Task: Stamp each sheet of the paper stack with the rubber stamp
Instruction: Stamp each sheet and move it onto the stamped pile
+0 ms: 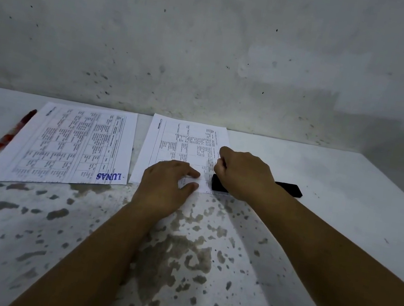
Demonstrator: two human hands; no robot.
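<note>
We flatten the paper stack near the table's far edge with our left hand, fingers straight, so our right hand, its grip curled round the rubber stamp, prints cleanly.

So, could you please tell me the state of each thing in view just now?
Left sheet: flat on the table, stamped LUNAS in blue.
Right sheet: flat, no stamp mark visible.
Left hand: fingers pressing on the right sheet.
Right hand: curled, over the sheet's near right corner.
Black block: lying flat, partly hidden.
Red pen: lying untouched.
</note>
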